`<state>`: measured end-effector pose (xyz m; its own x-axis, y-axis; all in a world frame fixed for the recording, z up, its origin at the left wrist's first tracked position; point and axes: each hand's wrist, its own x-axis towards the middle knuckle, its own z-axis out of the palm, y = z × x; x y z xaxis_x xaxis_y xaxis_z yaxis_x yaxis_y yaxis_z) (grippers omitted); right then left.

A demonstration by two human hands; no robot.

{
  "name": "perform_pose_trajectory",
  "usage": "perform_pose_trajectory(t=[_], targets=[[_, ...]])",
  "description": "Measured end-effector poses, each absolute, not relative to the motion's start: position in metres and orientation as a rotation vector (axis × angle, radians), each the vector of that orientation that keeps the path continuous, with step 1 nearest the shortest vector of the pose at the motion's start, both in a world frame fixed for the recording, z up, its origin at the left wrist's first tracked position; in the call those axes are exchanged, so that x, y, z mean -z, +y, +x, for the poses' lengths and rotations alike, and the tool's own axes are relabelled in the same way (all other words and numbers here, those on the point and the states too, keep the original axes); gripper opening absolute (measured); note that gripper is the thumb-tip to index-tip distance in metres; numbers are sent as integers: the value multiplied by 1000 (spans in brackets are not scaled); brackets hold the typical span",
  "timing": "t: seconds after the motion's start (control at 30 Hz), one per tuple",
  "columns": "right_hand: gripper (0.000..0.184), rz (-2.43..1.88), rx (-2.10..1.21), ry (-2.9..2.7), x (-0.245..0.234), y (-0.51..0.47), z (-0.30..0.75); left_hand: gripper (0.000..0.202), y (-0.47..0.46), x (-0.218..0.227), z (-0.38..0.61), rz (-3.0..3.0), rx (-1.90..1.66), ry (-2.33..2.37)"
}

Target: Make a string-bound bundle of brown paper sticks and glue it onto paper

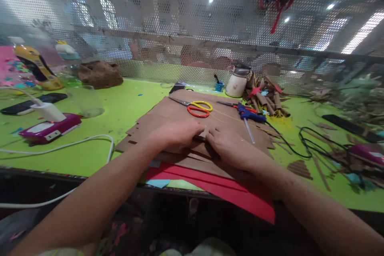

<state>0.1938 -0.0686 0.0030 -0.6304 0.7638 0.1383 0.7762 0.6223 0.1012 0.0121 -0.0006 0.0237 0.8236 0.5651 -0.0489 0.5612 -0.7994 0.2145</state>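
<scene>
My left hand (181, 134) and my right hand (228, 147) meet over a stack of brown cardboard sheets (156, 122). Their fingers are closed on a small brown cardboard piece (199, 139), mostly hidden by the fingertips. Just beyond lie scissors (199, 109) with one yellow and one red handle loop. A blue glue gun (250, 114) with a clear glue stick rests on the cardboard, beyond my right hand. Another pair of scissors (229, 104), with red handles, is partly under it. Red paper (219, 186) sticks out below the stack, over the table's front edge.
Rolled cardboard tubes (270, 98) are heaped beside a white jar (238, 82). A black cord (288, 146) runs right among cardboard scraps. At left are a purple power strip (51, 128), a white cable (99, 138), a clear cup (85, 102) and a yellow bottle (36, 64).
</scene>
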Motion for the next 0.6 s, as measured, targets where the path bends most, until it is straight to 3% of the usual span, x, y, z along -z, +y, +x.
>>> perform_pose_trajectory(t=[0.17,0.3,0.43,0.6], targets=[[13,-1265,258,-2622,-6,-70,195,21,10,-30,7,2611,-33,734],[23,-1163,251,-2472,-16,-72,191,33,15,-39,5,2484,-247,550],[34,-1073,270,-2444,-18,-68,191,29,16,-40,1,2339,-249,506],[30,-1075,317,-2382,-14,-62,194,28,19,-33,-2,2223,-221,529]])
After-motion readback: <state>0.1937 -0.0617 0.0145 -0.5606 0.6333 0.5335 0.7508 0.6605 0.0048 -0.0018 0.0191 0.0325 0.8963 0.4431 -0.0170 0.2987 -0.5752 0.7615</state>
